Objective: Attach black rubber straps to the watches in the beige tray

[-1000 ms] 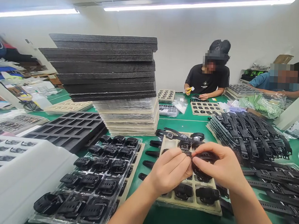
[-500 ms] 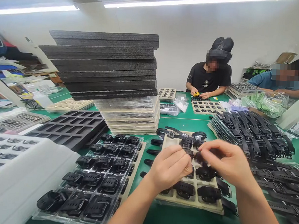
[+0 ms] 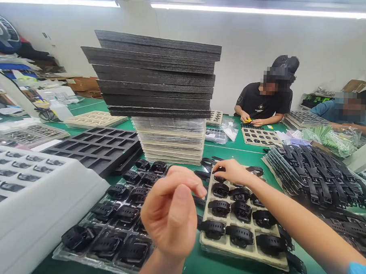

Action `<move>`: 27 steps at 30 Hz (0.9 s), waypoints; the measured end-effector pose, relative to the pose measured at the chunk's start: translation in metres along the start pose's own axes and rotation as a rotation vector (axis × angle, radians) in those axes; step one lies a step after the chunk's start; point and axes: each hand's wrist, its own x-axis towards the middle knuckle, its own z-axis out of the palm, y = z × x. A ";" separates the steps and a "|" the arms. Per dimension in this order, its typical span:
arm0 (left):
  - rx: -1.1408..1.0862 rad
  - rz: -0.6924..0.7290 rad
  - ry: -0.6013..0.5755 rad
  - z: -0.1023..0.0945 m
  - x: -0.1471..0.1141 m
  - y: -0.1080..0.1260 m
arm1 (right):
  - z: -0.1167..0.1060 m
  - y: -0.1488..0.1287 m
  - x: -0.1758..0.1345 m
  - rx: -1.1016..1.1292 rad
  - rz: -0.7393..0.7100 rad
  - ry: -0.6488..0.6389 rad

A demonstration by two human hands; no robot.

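Observation:
My right hand reaches to the far left corner of a beige moulded tray. Its fingers are closed around a black smartwatch. More black smartwatches with perforated straps, such as a front one, sit in the tray's compartments. My left hand is raised between this tray and a clear plastic tray of similar watches. Its fingers are curled in against the thumb, and whatever they may hold is hidden. It covers part of the clear tray.
A tall stack of trays topped with black foam sheets stands ahead. Black foam trays and a white foam block are at left. Piled watch straps lie at right. A co-worker sits across the table.
My hands have come apart. The left has moved left and nearer the camera; the right has reached to the tray's far left corner. The view has swung a little to the left.

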 end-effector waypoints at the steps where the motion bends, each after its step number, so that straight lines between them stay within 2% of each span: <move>1: 0.004 0.000 -0.011 -0.001 -0.001 0.002 | 0.004 0.002 0.006 -0.029 -0.002 -0.059; 4: 0.020 0.001 -0.039 -0.006 -0.003 0.007 | 0.005 0.006 0.014 -0.106 -0.009 -0.186; 6: 0.031 -0.002 -0.049 -0.008 -0.004 0.010 | -0.002 0.009 0.018 -0.162 0.015 -0.196; 11: 0.042 -0.028 -0.040 -0.010 -0.002 0.012 | -0.018 0.024 0.037 -0.352 0.253 -0.189; 14: 0.038 -0.034 -0.062 -0.011 -0.003 0.009 | -0.010 0.028 0.048 -0.431 0.358 -0.244; 18: 0.029 -0.026 -0.122 -0.012 -0.007 0.008 | 0.004 0.024 0.062 -0.481 0.416 -0.294; 24: 0.062 -0.007 -0.183 -0.008 -0.011 0.003 | 0.003 0.017 0.072 -0.499 0.439 -0.351; 27: 0.063 0.034 -0.175 -0.005 -0.013 -0.002 | 0.005 0.014 0.072 -0.526 0.444 -0.344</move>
